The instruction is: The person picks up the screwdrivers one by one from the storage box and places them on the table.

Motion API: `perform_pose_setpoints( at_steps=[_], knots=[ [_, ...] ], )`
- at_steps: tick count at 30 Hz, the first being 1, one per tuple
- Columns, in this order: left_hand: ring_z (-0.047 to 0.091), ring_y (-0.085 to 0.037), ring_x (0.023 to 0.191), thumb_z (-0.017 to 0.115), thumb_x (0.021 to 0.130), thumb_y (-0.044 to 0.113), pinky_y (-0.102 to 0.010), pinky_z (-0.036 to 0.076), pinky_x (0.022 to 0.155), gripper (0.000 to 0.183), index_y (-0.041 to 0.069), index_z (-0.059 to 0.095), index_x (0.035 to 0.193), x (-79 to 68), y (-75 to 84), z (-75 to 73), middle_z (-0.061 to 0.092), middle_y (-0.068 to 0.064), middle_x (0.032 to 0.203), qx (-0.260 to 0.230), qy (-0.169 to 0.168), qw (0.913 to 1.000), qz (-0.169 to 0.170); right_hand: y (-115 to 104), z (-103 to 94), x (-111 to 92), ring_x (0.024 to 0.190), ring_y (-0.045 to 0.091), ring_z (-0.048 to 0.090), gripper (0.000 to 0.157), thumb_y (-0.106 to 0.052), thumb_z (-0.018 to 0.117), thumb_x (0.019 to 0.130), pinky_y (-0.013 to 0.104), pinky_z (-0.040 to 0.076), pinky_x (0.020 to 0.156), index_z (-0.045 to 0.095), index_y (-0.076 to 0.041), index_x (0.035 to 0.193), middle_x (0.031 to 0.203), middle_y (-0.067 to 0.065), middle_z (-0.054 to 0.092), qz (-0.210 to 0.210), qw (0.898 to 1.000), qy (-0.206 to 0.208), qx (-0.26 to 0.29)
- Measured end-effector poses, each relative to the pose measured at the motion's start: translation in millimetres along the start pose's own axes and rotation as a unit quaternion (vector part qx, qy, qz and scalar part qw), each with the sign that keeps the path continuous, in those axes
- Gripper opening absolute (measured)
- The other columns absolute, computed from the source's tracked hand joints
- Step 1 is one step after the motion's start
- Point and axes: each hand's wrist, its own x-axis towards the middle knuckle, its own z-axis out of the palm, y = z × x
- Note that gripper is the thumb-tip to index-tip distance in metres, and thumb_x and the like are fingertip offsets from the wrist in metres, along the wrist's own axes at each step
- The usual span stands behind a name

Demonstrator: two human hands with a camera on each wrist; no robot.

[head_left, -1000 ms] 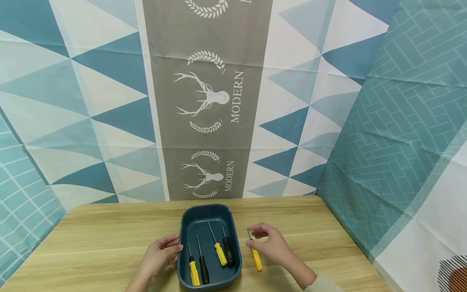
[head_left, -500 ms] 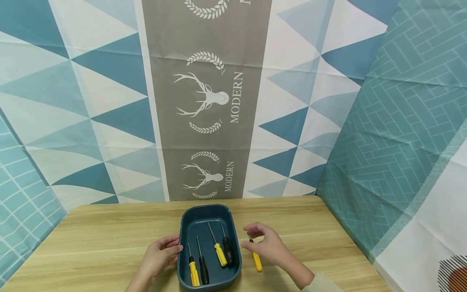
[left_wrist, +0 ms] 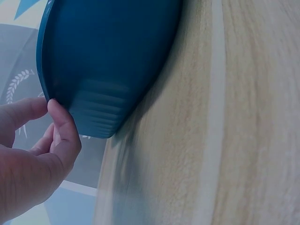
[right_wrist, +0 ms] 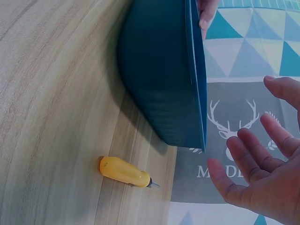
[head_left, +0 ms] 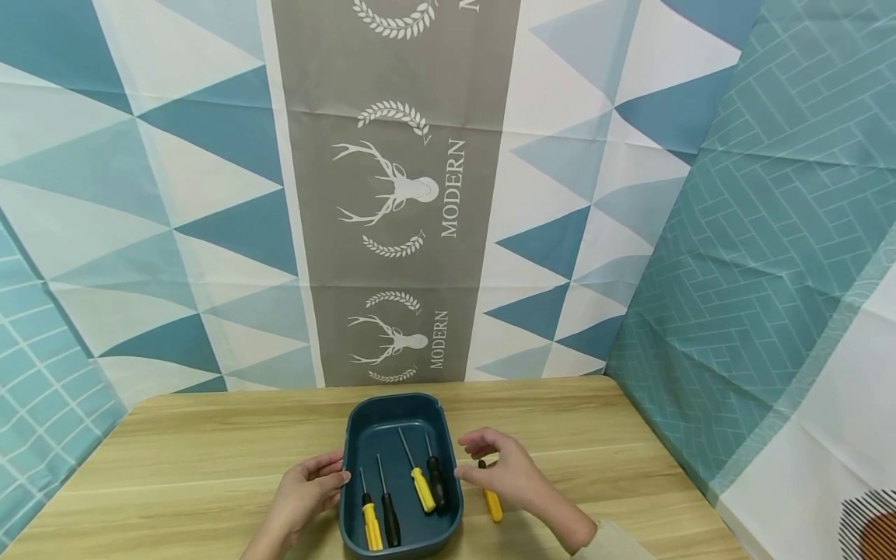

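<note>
A dark blue plastic box (head_left: 413, 530) stands on the table with several screwdrivers inside. On its left side lie a yellow-handled one (head_left: 372, 526) and a black-handled one (head_left: 390, 524); on its right, another yellow one (head_left: 423, 491) beside a black one (head_left: 437, 486). My left hand (head_left: 304, 491) pinches the left rim between thumb and finger, clearly seen in the left wrist view. My right hand (head_left: 505, 470), fingers spread and holding nothing, hovers by the right rim. Below it a yellow screwdriver (right_wrist: 124, 172) lies on the table, its shaft mostly hidden by the hand in the head view.
The wood-grain table (head_left: 210, 451) runs back to a patterned cloth wall (head_left: 392, 257). A teal cloth (head_left: 763, 257) hangs along the right side, above a white surface (head_left: 791, 498). Light blue tiled cloth (head_left: 49, 389) borders the left.
My right hand has shifted left from over the loose yellow screwdriver to the box's right rim. The screwdriver stays on the table. My left hand keeps its place at the rim.
</note>
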Motion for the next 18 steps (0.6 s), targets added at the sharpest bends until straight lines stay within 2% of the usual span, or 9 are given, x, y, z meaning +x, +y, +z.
perform_pose_setpoints(
  at_steps=[3, 8, 14, 18],
  knots=[
    [0.061, -0.016, 0.083, 0.067, 0.084, 0.009, -0.031, 0.054, 0.067, 0.051, -0.007, 0.049, 0.128, -0.3, -0.2, 0.2, 0.060, -0.018, 0.114, 0.001, 0.000, 1.0000, 0.005, -0.9, 1.2, -0.3, 0.097, 0.018, 0.056, 0.040, -0.030, 0.074, 0.080, 0.029, 0.049, 0.078, 0.062, -0.011, 0.113, 0.109, 0.005, 0.063, -0.006, 1.000, -0.005, 0.005],
    [0.062, -0.016, 0.084, 0.067, 0.084, 0.009, -0.031, 0.054, 0.067, 0.051, -0.007, 0.049, 0.128, -0.7, -0.2, 0.4, 0.060, -0.018, 0.114, 0.001, 0.001, 1.0000, 0.006, -1.3, 3.6, 0.6, 0.097, 0.017, 0.056, 0.044, -0.031, 0.073, 0.080, 0.035, 0.049, 0.081, 0.061, -0.008, 0.115, 0.112, 0.009, 0.063, -0.014, 1.000, -0.013, 0.008],
    [0.062, -0.015, 0.084, 0.068, 0.084, 0.009, -0.031, 0.054, 0.067, 0.051, -0.008, 0.049, 0.128, -1.1, -0.1, 0.4, 0.060, -0.018, 0.114, 0.003, 0.002, 1.0000, 0.005, -1.0, 6.1, 1.6, 0.099, 0.022, 0.056, 0.039, -0.033, 0.073, 0.080, 0.033, 0.048, 0.079, 0.062, -0.016, 0.113, 0.112, 0.009, 0.062, -0.013, 1.000, -0.017, -0.001],
    [0.062, -0.015, 0.085, 0.067, 0.084, 0.009, -0.032, 0.054, 0.068, 0.051, -0.008, 0.049, 0.128, -1.1, 0.3, 0.6, 0.060, -0.018, 0.114, 0.004, 0.001, 1.0000, 0.003, -2.3, 6.7, 1.8, 0.101, 0.027, 0.056, 0.037, -0.032, 0.073, 0.080, 0.031, 0.048, 0.077, 0.062, -0.016, 0.112, 0.111, 0.010, 0.062, -0.018, 1.000, -0.019, 0.001]
  ],
)
